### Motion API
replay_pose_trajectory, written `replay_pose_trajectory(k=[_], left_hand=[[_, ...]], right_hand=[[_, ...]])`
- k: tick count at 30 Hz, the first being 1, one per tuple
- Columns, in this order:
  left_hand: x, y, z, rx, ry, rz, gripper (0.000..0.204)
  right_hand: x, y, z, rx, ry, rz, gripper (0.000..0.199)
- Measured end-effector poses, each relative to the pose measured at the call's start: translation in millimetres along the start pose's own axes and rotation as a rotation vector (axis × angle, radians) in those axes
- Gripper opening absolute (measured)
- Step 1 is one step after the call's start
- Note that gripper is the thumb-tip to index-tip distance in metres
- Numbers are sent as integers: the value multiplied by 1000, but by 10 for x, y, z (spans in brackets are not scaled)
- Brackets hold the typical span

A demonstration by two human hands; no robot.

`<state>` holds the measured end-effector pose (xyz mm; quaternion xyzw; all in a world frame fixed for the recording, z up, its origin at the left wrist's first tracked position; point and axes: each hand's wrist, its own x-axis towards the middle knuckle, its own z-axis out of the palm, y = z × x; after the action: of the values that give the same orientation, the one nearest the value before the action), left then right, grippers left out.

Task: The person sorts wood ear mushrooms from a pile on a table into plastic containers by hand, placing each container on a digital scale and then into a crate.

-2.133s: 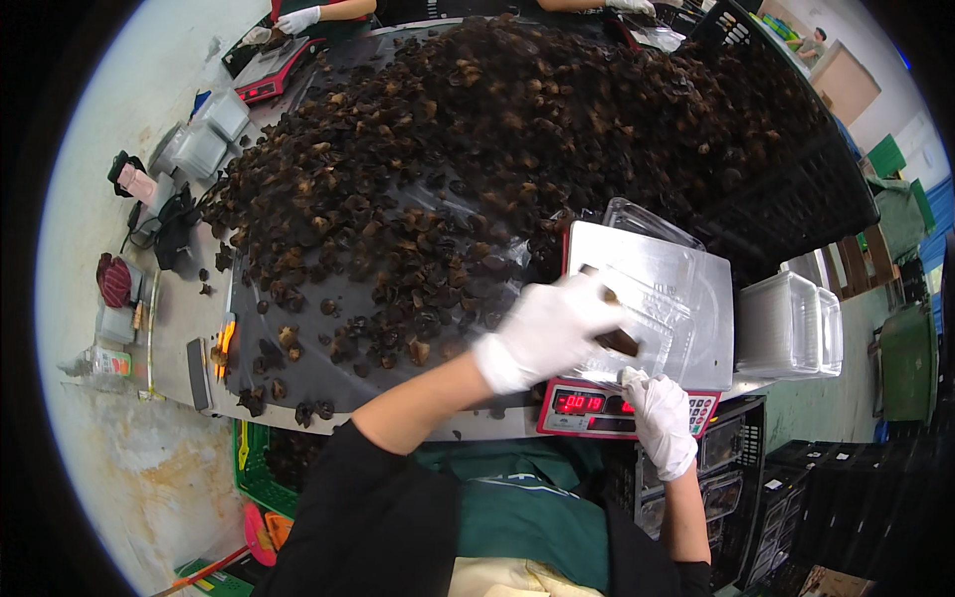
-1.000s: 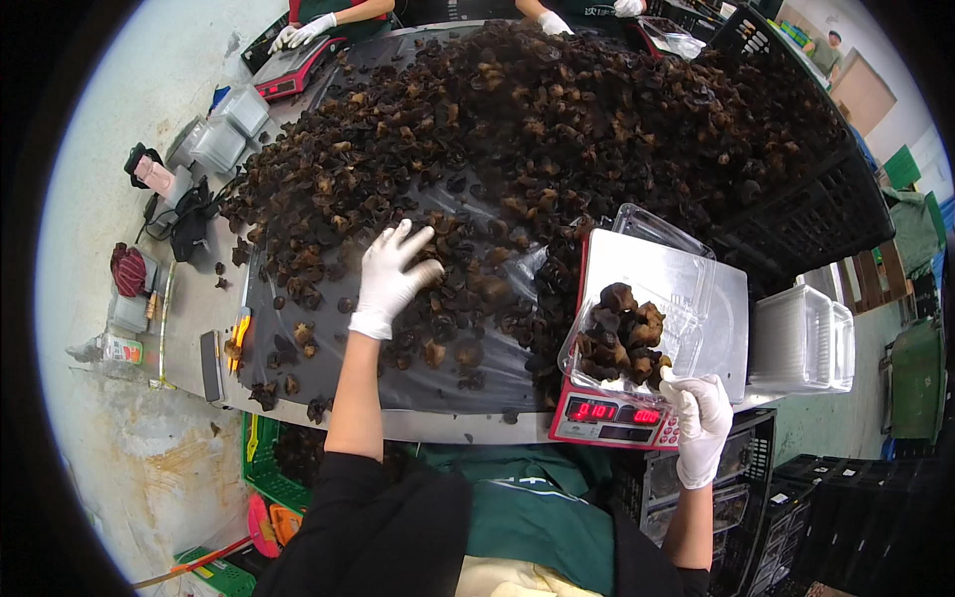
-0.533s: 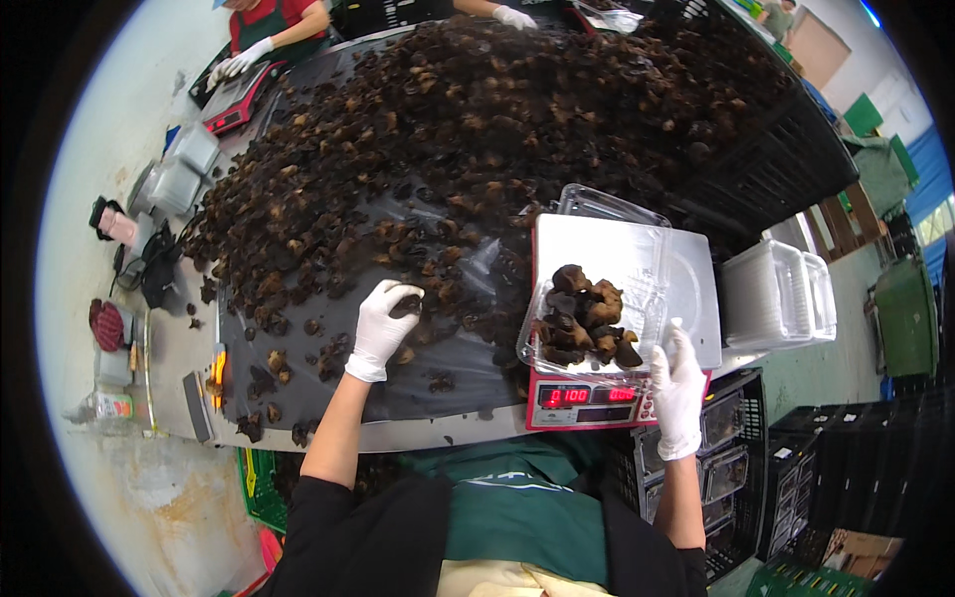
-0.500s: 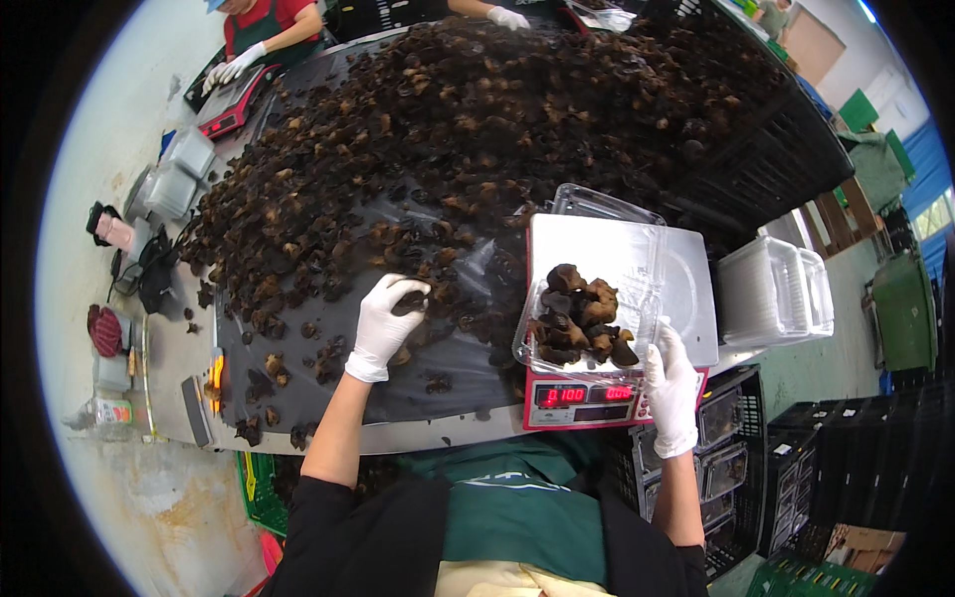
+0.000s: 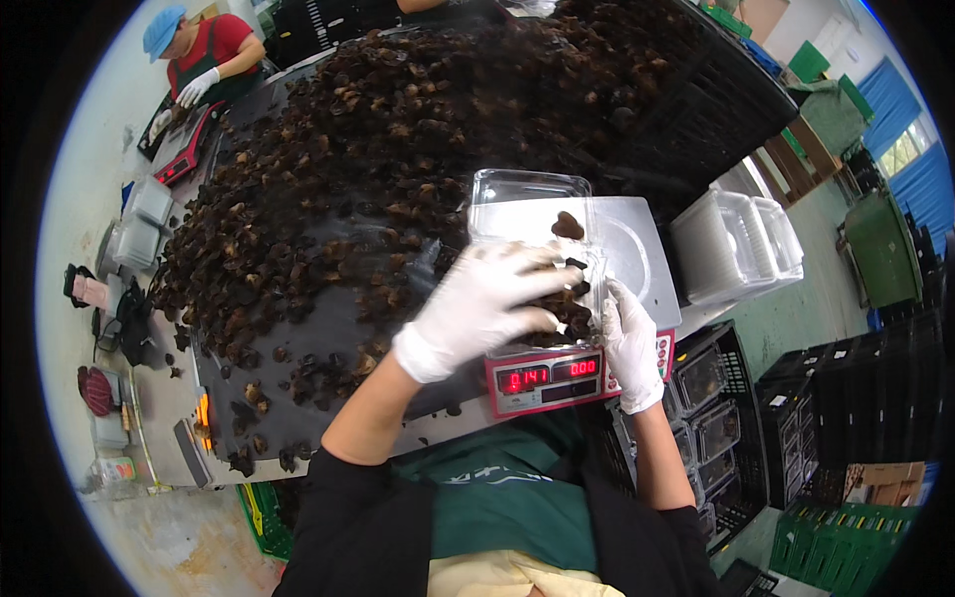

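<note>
Gloved in white, my left hand is over a clear plastic container of dark brown wood ear mushrooms, its fingers stretched and apart. It hides much of the container's contents. My right hand, also gloved, grips the container's right side with thumb and fingers. Beneath the container is a red electronic scale with a silver weighing plate and lit red digits. The container's transparent lid lies folded back on the far side.
A broad pile of wood ear mushrooms covers the dark table sheet. Stacked clear containers stand right of the scale, near a black crate. Filled containers sit in a crate below right. At far left, a co-worker works beside another red scale.
My left hand has moved right from the loose mushrooms to over the container. The scale's digits have changed. My right hand stays at the container's side. The whole view has shifted.
</note>
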<state>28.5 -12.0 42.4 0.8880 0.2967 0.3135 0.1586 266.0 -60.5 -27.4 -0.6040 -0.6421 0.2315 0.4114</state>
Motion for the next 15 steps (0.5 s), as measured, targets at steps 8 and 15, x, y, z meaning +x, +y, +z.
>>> replay_pose_trajectory(k=[8,15], left_hand=[[-540,-252,-107,-56,263,-335,47],[-183,-159,334,125,-22,-25,54]], right_hand=[[-53,105,-133,155,10,192,38],[728,191,58,-320,133,-164,36]])
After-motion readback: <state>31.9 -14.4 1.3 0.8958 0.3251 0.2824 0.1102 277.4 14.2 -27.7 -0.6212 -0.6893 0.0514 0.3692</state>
